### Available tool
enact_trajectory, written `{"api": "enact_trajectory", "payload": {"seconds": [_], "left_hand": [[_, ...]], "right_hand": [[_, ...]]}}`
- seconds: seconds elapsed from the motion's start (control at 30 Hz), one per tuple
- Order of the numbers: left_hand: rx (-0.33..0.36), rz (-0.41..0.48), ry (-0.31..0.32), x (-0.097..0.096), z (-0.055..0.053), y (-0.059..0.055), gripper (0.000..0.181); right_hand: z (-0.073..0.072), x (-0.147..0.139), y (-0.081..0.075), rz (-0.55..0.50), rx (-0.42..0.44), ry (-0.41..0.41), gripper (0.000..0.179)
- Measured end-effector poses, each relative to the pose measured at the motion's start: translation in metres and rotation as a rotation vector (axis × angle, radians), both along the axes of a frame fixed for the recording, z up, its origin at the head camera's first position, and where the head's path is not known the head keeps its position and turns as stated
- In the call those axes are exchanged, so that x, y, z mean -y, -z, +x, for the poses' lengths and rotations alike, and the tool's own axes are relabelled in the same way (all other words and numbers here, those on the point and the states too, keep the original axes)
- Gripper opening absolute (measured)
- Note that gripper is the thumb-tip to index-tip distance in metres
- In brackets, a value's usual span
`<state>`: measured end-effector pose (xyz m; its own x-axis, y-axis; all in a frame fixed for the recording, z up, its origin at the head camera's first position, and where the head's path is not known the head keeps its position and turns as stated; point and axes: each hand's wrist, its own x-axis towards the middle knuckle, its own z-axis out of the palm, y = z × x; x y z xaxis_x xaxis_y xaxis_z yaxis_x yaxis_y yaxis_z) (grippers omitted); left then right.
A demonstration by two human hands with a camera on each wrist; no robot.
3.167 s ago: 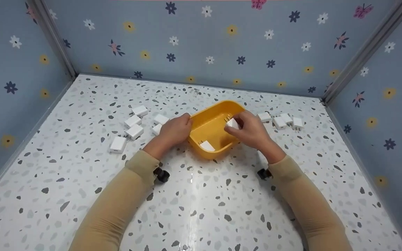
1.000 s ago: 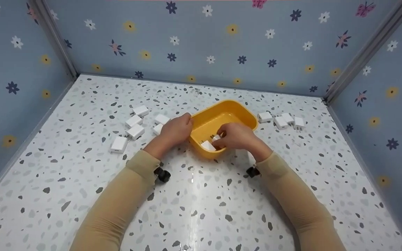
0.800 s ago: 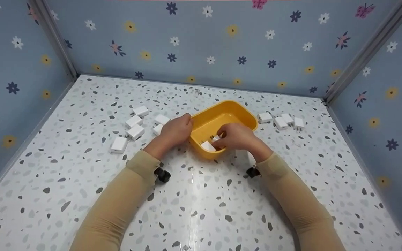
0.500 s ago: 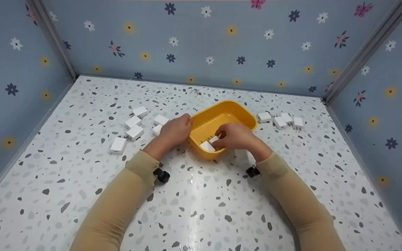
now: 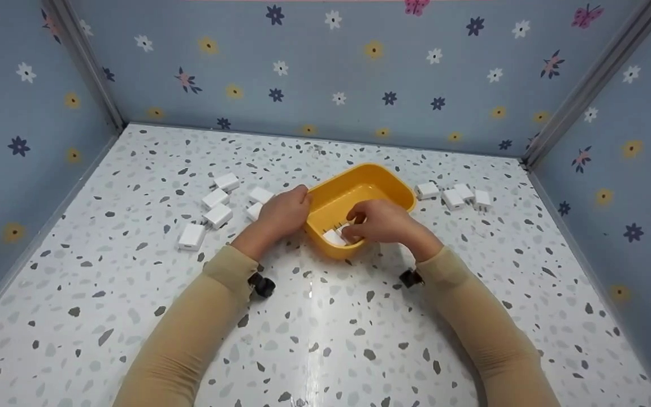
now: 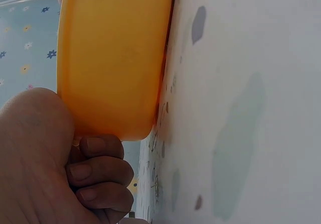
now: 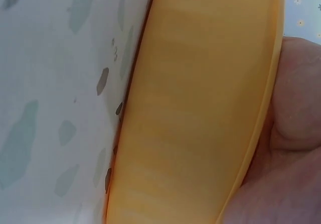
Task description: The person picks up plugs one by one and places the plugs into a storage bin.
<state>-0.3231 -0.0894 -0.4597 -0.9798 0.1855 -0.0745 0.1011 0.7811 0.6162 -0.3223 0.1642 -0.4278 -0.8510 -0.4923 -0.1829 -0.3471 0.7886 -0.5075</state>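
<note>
Where it hovered over right side earlier, white charger (image 5: 345, 231) now sits low in near end of yellow tray (image 5: 331, 205), just beside second charger (image 5: 333, 237). Right hand (image 5: 386, 221) dips in, bent fingers pinching it. Left hand (image 5: 283, 213) grips tray's left end. Floral wall (image 5: 303, 56) behind.

The sleeved left forearm (image 5: 187, 330) and right forearm (image 5: 484, 322) slant up from the bottom edge; the left hand (image 5: 285, 211), just left of centre, curls its fingers; the right hand (image 5: 385, 221), right of centre, pinches.
</note>
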Motion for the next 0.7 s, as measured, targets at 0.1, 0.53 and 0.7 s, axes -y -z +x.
{"api": "enact_trajectory", "payload": {"seconds": [0.1, 0.53, 0.7], "left_hand": [[-0.002, 0.006, 0.002, 0.0, 0.0, 0.0, 0.039], [-0.002, -0.021, -0.001, -0.001, -0.002, 0.001, 0.04], [0.009, -0.012, -0.009, -0.001, -0.001, 0.0, 0.042]], "right_hand": [[-0.001, -0.001, 0.0, -0.001, -0.018, 0.001, 0.039], [-0.007, -0.012, -0.009, -0.034, -0.208, 0.064, 0.034], [-0.009, -0.021, -0.017, -0.102, -0.272, 0.129, 0.027]]}}
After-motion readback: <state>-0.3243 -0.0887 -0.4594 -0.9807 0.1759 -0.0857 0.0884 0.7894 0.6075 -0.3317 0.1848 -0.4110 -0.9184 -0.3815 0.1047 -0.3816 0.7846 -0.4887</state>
